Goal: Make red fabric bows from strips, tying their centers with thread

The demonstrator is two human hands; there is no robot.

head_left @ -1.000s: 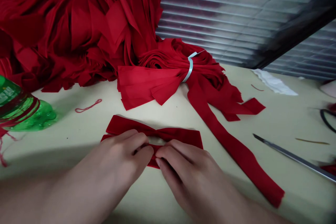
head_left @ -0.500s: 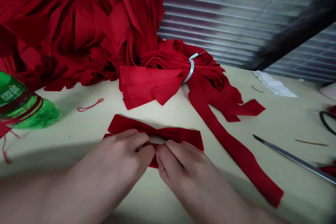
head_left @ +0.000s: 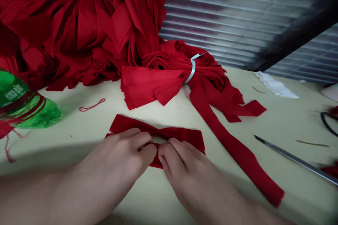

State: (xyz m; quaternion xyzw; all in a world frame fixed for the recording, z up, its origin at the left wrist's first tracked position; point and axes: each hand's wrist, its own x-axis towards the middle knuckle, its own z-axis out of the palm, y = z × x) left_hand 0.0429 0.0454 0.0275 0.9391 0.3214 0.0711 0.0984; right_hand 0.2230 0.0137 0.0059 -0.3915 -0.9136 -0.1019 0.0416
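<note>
Close together over the table, my left hand (head_left: 129, 151) and my right hand (head_left: 182, 161) are closed on a folded red fabric strip (head_left: 156, 162). Thumbs and fingers pinch it near its middle, and the fingertips of both hands almost meet. Most of this strip is hidden under the hands. Just beyond the knuckles lies a red fabric bow (head_left: 185, 135), narrowed at its centre. To the right, a long red fabric strip (head_left: 232, 140) runs down from a bundle of red strips (head_left: 155, 81) bound by a pale blue tie (head_left: 192, 68).
A large heap of red fabric (head_left: 79, 24) fills the back left. Red thread winds around a green bottle (head_left: 44, 112) at left. A thread loop (head_left: 92, 105) lies nearby. At right are a pointed metal tool (head_left: 290, 156) and white scrap (head_left: 276, 84). Blinds (head_left: 211, 17) stand behind.
Both hands stay in nearly the same pinch on the strip, with only a slight shift of the fingers. The whole view has moved a little; the things on the table lie as before.
</note>
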